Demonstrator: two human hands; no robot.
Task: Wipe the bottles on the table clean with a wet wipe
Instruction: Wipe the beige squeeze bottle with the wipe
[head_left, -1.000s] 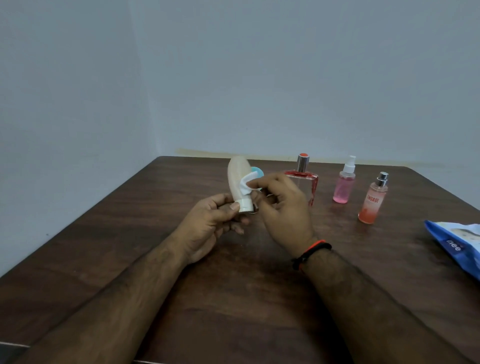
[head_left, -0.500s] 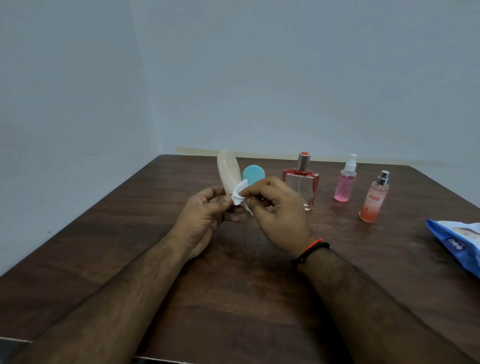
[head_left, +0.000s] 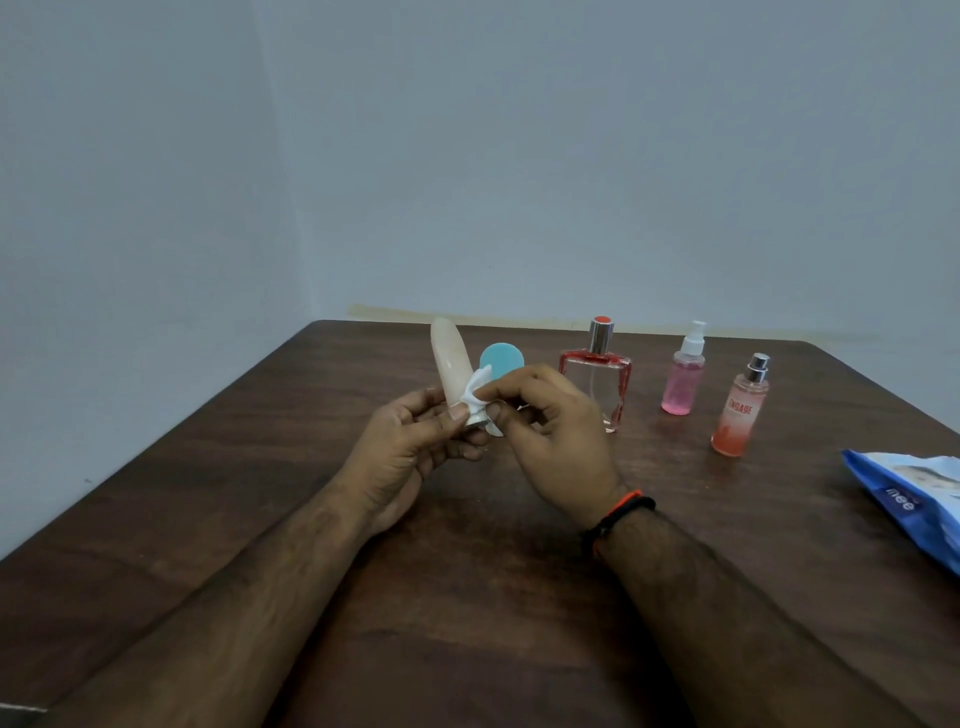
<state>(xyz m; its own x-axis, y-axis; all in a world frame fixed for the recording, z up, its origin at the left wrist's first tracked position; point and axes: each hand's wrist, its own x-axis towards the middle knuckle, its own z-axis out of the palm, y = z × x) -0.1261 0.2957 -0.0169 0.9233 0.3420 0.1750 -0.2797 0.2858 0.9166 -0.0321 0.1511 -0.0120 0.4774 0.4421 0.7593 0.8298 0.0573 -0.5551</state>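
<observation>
**Cream tube held and wiped above the table**

Head view: A cream-coloured tube is held cap-down above the dark wooden table, tilted slightly left. Its lower end is pinched by the left hand, thumb and fingers pressed together around it. A white wet wipe is pinched by the right hand and pressed against the tube near the cap. Behind the hands a blue round-topped item is partly hidden. To the right, three bottles are stood upright and apart: a square red-edged perfume bottle, a pink spray bottle and an orange spray bottle. A blue wipes packet is laid at the right edge.
</observation>
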